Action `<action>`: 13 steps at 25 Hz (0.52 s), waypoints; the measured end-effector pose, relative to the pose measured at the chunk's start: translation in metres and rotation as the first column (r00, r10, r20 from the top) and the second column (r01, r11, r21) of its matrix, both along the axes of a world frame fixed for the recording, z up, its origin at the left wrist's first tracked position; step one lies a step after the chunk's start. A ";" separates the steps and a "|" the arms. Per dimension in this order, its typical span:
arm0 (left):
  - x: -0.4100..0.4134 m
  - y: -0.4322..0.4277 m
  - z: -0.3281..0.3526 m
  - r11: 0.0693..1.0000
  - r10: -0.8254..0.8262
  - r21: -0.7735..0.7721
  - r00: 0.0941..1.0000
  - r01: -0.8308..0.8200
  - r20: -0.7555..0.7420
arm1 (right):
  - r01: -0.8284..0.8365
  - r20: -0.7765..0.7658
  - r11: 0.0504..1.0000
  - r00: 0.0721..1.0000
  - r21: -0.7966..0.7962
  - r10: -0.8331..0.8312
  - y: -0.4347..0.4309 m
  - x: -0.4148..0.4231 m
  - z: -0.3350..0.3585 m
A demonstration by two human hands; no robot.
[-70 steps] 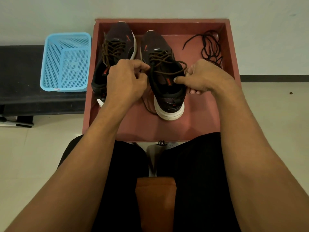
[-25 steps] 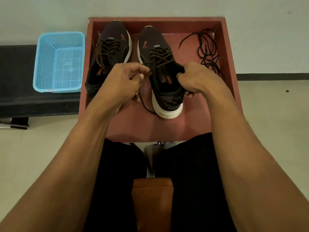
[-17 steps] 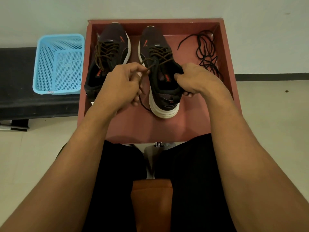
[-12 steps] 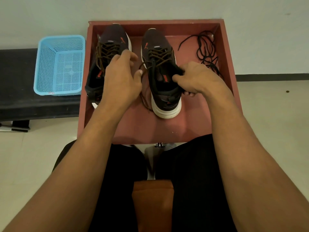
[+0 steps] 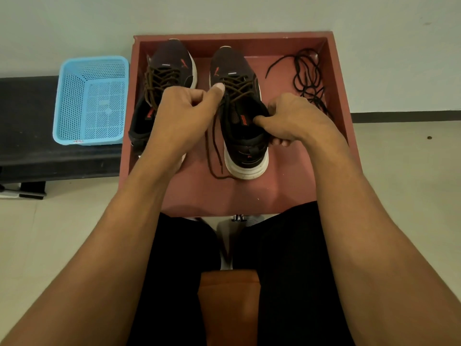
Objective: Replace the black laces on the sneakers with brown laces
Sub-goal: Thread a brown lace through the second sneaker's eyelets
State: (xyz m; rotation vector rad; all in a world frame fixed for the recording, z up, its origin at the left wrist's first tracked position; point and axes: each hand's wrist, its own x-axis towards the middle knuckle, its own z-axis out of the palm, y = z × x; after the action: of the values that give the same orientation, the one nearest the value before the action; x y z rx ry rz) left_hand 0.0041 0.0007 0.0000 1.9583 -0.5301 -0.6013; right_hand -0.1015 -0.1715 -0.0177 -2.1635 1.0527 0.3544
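In the head camera's view, the right sneaker (image 5: pixel 245 146) is being gripped at its collar by the right hand (image 5: pixel 291 118), the thumb being pressed inside the opening and the fingers being curled round the outer side. A brown lace (image 5: pixel 239 87) is being pinched between the thumb and curled fingers of the left hand (image 5: pixel 184 113) just beside the shoe's upper eyelets, while its loose end is being let trail down the shoe's inner side onto the floor of the red tray (image 5: pixel 204 196). The left sneaker (image 5: pixel 172 61), laced in brown, is being shown standing beside it in the same tray, partly hidden by the left hand. The black laces (image 5: pixel 308 78) are being shown lying in a loose tangle at the tray's far right corner, apart from both shoes. A blue basket (image 5: pixel 92 101) is being borne by a black bench (image 5: pixel 25 116) to the tray's left.
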 end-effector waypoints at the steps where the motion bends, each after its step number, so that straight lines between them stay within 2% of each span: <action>1: -0.001 0.000 0.005 0.994 -0.001 -0.106 0.994 -0.011 -0.113 | -0.003 -0.008 1.000 1.000 0.005 0.003 0.001 -0.001 0.002; 3: -0.001 0.000 0.012 0.969 -0.019 -0.243 0.960 -0.051 -0.279 | -0.023 -0.048 0.999 0.999 -0.024 0.022 0.001 -0.002 0.007; 5: -0.001 0.001 0.014 0.952 -0.040 -0.300 0.939 -0.069 -0.342 | -0.038 -0.017 0.985 0.999 -0.167 0.036 -0.002 -0.003 0.013; 6: -0.001 0.001 0.013 0.946 -0.049 -0.316 0.938 -0.066 -0.342 | -0.013 0.091 0.972 0.995 -0.236 0.035 -0.002 -0.003 0.017; 7: -0.001 0.000 0.012 0.941 -0.053 -0.332 0.942 -0.063 -0.331 | 0.022 0.262 0.969 0.964 -0.247 0.045 0.000 -0.003 0.023; 9: 0.000 -0.001 0.008 0.935 -0.039 -0.348 0.953 -0.071 -0.301 | -0.042 0.559 0.997 0.826 -0.066 0.072 0.008 -0.001 0.037; 10: 0.001 -0.002 0.007 0.933 -0.019 -0.349 0.958 -0.086 -0.288 | -0.138 0.619 0.990 0.781 0.041 0.084 0.013 -0.001 0.041; 11: 0.003 -0.002 0.004 0.930 0.005 -0.352 0.961 -0.106 -0.276 | -0.239 0.624 0.964 0.772 0.114 0.117 0.016 -0.002 0.043; 13: 0.008 -0.003 -0.001 0.920 0.062 -0.359 0.963 -0.158 -0.263 | -0.379 0.579 0.913 0.783 0.150 0.229 0.016 -0.003 0.042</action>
State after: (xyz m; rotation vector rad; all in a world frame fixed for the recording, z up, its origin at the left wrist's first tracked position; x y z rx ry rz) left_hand 0.0122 -0.0022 -0.0011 1.5105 -0.3448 -0.6106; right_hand -0.1050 -0.1555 0.0240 -2.0072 0.3023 -0.0051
